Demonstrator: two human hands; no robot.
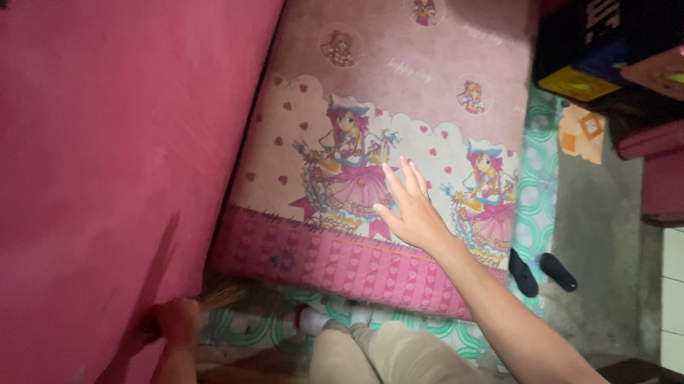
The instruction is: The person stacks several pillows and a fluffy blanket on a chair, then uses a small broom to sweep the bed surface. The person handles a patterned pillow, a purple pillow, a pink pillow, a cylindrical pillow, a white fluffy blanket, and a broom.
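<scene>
1. The right hand (pixel 410 207) is spread flat, fingers released, hovering over or touching the near edge of the pink cartoon-printed foam mattress (pixel 399 86); contact cannot be told.
2. The left hand (pixel 174 325) is clenched on the lower edge of the plain magenta mattress (pixel 95 167), which stands tilted along the printed mattress's left edge.
3. A pair of black slippers (pixel 541 273) lies on the green patterned floor mat (pixel 542 172) by the printed mattress's near right corner.

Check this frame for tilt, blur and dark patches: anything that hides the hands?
Head view: strongly tilted, the floor runs sideways. Right hand is evenly lit and fairly sharp over the pink mattress. Left hand sits in shadow under the raised red mattress, soft and dim. No glare.
</scene>
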